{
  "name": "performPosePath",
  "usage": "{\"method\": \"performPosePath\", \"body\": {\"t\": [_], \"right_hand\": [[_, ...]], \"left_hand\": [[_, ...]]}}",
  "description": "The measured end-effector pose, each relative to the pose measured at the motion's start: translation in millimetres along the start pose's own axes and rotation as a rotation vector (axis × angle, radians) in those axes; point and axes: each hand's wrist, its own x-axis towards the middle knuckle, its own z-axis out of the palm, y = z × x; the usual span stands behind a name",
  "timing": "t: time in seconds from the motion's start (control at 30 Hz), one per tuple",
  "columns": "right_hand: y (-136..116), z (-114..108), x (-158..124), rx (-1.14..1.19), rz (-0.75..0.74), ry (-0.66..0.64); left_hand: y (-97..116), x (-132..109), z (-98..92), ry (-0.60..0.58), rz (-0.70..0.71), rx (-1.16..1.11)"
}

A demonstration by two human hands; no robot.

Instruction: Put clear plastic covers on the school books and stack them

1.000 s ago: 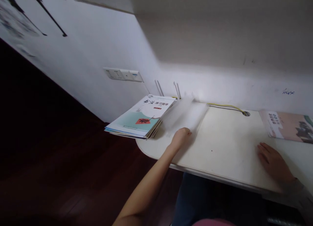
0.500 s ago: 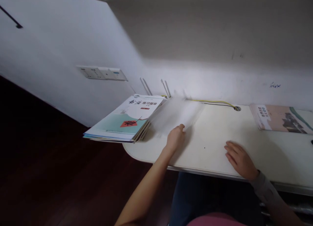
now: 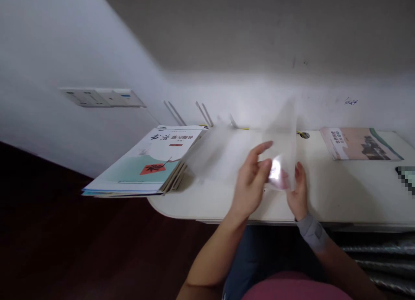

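Observation:
A clear plastic book cover [image 3: 281,135] stands raised above the desk, with a bright glare on its lower part. My left hand [image 3: 249,183] grips its left side, thumb and forefinger curled at the film. At the lower right edge, my right hand [image 3: 298,192] holds the cover, with part of the fingers seen through the plastic. More clear plastic film [image 3: 212,157] lies blurred on the desk, left of my left hand. Beside that film sits a stack of books [image 3: 155,161], the top one white and green with a red patch.
The white desk [image 3: 343,196] has a rounded left end. A pinkish book [image 3: 359,143] lies at the back right, near a dark-edged, pixelated object [image 3: 405,179]. A cable hole [image 3: 304,135] sits by the wall. Wall sockets [image 3: 103,97] are at left.
My left hand has lifted a clear cover up and to the right from beside the books. My right hand has come in from the right and taken its edge. The view has shifted right.

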Motion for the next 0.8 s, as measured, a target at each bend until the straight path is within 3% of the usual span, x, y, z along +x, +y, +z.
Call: {"method": "performPosePath", "body": {"t": [0.1, 0.17, 0.23, 0.3, 0.4, 0.53, 0.7, 0.8], "right_hand": [[7, -58, 25, -0.237, -0.126, 0.2], [6, -102, 35, -0.436, -0.266, 0.257], [5, -139, 37, -0.669, -0.347, 0.187], [8, -163, 32, -0.844, -0.39, 0.014], [25, -177, 16, -0.974, -0.416, -0.294], [53, -178, -5, -1.004, -0.397, -0.533], [70, -184, -12, -0.968, -0.408, -0.663], [74, -189, -11, -0.98, -0.457, -0.663]], "left_hand": [[4, -12, -37.5, 0.247, 0.079, -0.023], [-10, -15, -64.8, 0.326, 0.024, 0.056], [-35, -15, -85.6, 0.308, -0.1, 0.213], [-64, -17, -97.4, 0.266, -0.213, 0.452], [-96, -22, -100.6, 0.165, -0.325, 0.906], [-109, -32, -91.5, 0.036, -0.447, 1.321], [-108, -44, -87.5, -0.017, -0.51, 1.423], [-98, -45, -103.5, 0.029, -0.352, 1.375]]}}
